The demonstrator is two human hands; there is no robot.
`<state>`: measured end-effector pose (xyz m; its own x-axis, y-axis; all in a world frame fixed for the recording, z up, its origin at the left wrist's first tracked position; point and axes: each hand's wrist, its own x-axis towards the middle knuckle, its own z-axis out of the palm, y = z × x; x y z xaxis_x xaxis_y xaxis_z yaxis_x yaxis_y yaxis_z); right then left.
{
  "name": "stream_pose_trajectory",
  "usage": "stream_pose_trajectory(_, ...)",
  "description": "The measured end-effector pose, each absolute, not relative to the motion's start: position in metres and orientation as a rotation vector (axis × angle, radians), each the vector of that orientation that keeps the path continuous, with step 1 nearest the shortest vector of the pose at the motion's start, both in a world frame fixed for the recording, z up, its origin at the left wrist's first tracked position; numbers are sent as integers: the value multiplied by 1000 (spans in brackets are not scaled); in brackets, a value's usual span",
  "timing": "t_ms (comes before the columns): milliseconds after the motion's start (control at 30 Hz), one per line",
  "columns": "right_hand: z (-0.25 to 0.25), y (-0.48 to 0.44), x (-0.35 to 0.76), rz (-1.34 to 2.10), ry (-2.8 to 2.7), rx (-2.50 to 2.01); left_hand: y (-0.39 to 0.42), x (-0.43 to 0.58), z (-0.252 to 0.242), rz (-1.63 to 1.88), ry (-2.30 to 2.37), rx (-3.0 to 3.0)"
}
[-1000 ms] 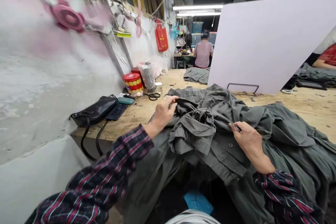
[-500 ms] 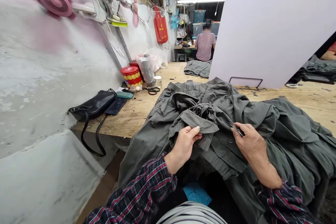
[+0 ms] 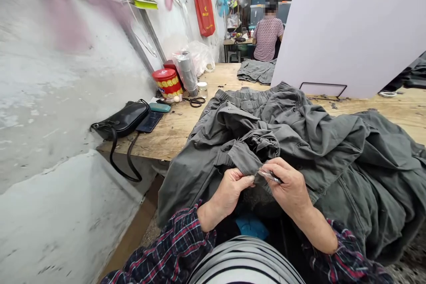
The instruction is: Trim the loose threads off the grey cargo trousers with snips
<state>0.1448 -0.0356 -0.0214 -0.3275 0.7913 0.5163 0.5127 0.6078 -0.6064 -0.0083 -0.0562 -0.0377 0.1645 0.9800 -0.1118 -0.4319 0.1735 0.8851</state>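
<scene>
Grey-green trousers (image 3: 322,142) with a gathered elastic waistband lie bunched over the front of the table. My left hand (image 3: 228,190) pinches the edge of a folded flap of this cloth between thumb and fingers. Close beside it, my right hand (image 3: 290,188) is closed around small thread snips (image 3: 273,176). The tips of the snips point left and meet the cloth edge near my left fingertips; whether the blades are apart is too small to tell. Part of the snips is hidden inside my right hand.
On the left of the wooden table (image 3: 181,131) are a black handbag (image 3: 123,120), black-handled scissors (image 3: 195,101) and a red tin (image 3: 168,82). A large pale board (image 3: 346,26) stands behind the trousers. Farther back, a person (image 3: 268,37) sits facing away.
My right hand has moved left and brought the snips to the cloth edge by my left hand. My left hand has lowered slightly, still pinching the flap. The view has tilted down.
</scene>
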Motion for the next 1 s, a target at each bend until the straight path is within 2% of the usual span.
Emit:
stream_pose_trajectory(167,2,-70,147,1002,-2427,-791,-55,-11,-46,1204,862,793)
stream_pose_trajectory(233,2,-75,150,861,-2466,-935,-56,-12,-44,1199,862,763)
stream_pose_trajectory(333,-10,-68,153,201,-2255,-1170,-58,-12,-39,1165,824,726)
stream_pose_trajectory(433,-24,-54,152,-65,-2169,-1028,-61,-9,-37,1145,779,725)
stream_pose_trajectory(533,-30,-45,150,2,-2126,-903,-63,-9,-41,1128,764,774)
stream_pose_trajectory(633,-24,-38,153,137,-2013,-976,-68,-13,-50,1116,847,849)
stream_pose_trajectory(767,-8,-24,160,116,-1856,-1096,-77,-19,-58,1036,937,969)
stream_pose_trajectory(1000,-13,-18,151,226,-2135,-1195,-79,-23,-60,1144,804,892)
